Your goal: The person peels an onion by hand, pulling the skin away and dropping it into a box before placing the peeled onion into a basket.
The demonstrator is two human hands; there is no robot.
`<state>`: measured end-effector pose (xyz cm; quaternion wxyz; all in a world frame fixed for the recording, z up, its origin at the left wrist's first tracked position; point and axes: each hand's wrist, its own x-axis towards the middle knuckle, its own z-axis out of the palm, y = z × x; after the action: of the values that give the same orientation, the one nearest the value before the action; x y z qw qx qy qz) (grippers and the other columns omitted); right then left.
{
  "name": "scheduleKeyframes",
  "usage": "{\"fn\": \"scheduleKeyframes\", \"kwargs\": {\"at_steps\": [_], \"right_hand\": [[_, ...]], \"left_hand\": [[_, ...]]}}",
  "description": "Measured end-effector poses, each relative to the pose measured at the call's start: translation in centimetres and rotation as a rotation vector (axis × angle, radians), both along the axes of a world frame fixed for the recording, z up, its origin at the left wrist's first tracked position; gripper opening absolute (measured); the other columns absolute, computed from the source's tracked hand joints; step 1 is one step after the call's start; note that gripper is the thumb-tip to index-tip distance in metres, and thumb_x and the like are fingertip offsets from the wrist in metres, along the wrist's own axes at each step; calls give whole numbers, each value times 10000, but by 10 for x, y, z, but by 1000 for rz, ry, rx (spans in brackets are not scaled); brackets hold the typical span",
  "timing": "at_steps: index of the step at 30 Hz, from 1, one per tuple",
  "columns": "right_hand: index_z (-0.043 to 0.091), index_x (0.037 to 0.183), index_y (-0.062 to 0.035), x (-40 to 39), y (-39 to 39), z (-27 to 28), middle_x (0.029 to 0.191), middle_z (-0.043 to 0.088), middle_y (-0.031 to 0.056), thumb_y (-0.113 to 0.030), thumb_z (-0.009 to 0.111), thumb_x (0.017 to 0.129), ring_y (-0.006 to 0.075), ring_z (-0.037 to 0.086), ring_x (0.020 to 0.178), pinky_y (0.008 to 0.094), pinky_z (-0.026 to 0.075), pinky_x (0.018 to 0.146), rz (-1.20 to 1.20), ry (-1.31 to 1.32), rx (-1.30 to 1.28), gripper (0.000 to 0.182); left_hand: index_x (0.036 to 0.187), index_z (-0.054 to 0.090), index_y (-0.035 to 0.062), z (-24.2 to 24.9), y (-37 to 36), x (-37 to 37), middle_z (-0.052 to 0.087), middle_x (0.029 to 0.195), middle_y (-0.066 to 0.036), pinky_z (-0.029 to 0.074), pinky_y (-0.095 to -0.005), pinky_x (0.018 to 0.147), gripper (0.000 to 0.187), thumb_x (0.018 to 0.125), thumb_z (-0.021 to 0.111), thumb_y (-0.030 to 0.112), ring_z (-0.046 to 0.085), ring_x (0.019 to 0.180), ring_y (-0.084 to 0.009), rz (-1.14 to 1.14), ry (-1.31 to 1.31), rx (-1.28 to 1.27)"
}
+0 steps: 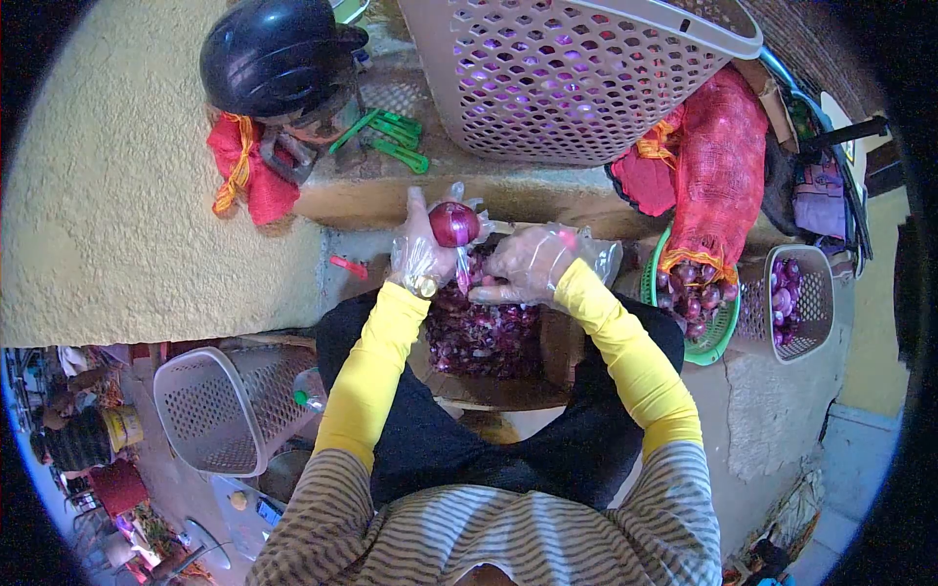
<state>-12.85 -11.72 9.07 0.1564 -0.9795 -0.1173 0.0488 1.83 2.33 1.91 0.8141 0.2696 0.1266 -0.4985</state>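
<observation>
My left hand (418, 248), in a clear plastic glove, is closed around a red onion (455, 224) held up in front of me. A shiny purple strip, apparently onion skin (462, 266), hangs below it. Just to the right, my gloved right hand (532, 264) has its fingers curled in. A bit of pink shows by its knuckles, but what it grips is not clear. Below both hands, between my knees, stands a cardboard box (562, 356) holding a heap of dark purple onion skins (484, 342).
A large plastic basket (576, 88) of onions stands on the ledge ahead, beside green cutters (396, 137) and a black helmet (274, 59). At right, a red mesh sack (718, 156) spills onions into a green basket (725, 337). Another basket (210, 410) lies left.
</observation>
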Motion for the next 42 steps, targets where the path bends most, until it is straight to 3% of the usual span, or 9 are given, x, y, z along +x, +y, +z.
{"fn": "scheduleKeyframes", "kwargs": {"at_steps": [8,18,24,26,29,33,37,39,42], "right_hand": [[763,848,-152,3,-1,-9,793,714,140,-672,548,914,364,701,781,500,556,738,46,46,-13,567],[755,941,-201,-3,-10,27,857,725,125,-725,672,783,354,714,833,499,556,738,-184,155,27,553],[739,1061,-210,-1,-27,32,920,739,133,-677,728,766,367,712,870,492,559,775,-268,147,24,552],[735,1029,-170,-1,-33,29,924,738,150,-685,744,746,381,703,875,493,556,778,-307,168,14,588],[691,869,-101,-8,-36,24,756,676,91,-640,805,739,259,687,739,413,526,686,-366,20,57,566],[647,876,-46,-1,-26,6,745,559,-20,-372,887,797,74,486,762,283,462,709,-690,58,606,412],[653,938,-22,12,-15,-31,857,686,56,-499,868,775,142,575,782,350,503,760,-742,-26,861,548],[659,977,-10,17,-4,-40,888,669,15,-387,902,766,119,549,817,326,494,786,-741,-172,1122,497],[629,948,-3,20,7,-18,857,633,7,-314,913,760,98,514,806,308,479,756,-781,-259,1076,461]], "left_hand": [[1382,500,22,10,-2,-8,522,1346,-291,464,-594,1069,736,1028,352,650,496,1270,-459,109,326,-138],[1334,502,9,9,-6,-1,526,1311,-247,451,-653,1068,555,1040,512,480,484,1276,-472,120,162,-69],[1381,396,33,-40,-5,12,523,1321,-198,487,-602,1056,507,1012,626,294,564,1200,-408,64,-508,-31],[1378,400,23,-23,3,5,528,1335,-203,493,-559,1064,505,1013,627,288,581,1202,-382,-148,-1349,418],[1353,435,-3,2,9,-6,526,1366,-215,479,-518,1088,474,1033,591,309,560,1250,-355,-139,-1425,390],[1371,435,-11,-12,2,-3,544,1357,-217,472,-496,1096,501,1039,573,337,565,1246,-339,-86,-989,262],[1389,434,-19,-21,-2,0,563,1348,-219,465,-474,1104,530,1045,554,366,569,1242,-322,-26,-529,119],[1398,434,-23,-43,-5,8,572,1343,-220,461,-463,1108,545,1048,545,380,571,1240,-314,-11,-520,81],[1407,433,-27,-64,-5,12,581,1339,-221,457,-452,1112,561,1051,536,394,574,1238,-306,-3,-599,70]]}}
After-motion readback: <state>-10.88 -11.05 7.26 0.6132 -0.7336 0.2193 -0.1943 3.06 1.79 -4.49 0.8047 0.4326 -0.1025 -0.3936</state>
